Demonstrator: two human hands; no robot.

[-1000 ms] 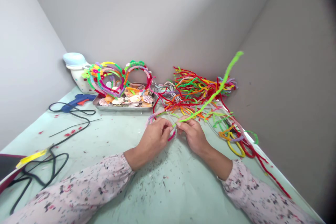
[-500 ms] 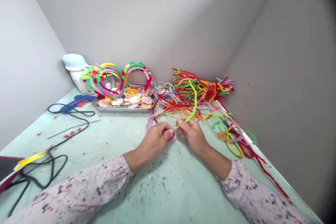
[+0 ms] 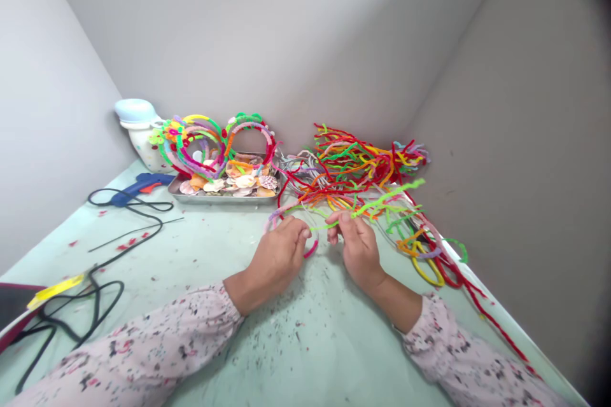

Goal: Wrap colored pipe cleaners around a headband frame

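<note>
My left hand (image 3: 278, 255) grips a loop of pink and red pipe cleaner (image 3: 273, 220), with part of the loop hidden by my fingers. My right hand (image 3: 358, 248) pinches a bright green pipe cleaner (image 3: 386, 201) between its fingertips. One end of it reaches across to my left fingers, and the long free end sticks out to the right above the pile. Just beyond my right hand lies a tangled heap of multicoloured pipe cleaners (image 3: 353, 165). The hands are a short gap apart.
A metal tray (image 3: 222, 198) of seashells stands at the back, with colourful pipe-cleaner rings (image 3: 214, 140) propped behind it beside a white pot (image 3: 138, 140). A blue glue gun (image 3: 138, 184) and its black cord (image 3: 128, 229) lie to the left. Grey walls bound the pale green table.
The green pipe cleaner's free end has swung down from pointing upward to lying out to the right. My right hand has shifted slightly right, widening the gap between my hands.
</note>
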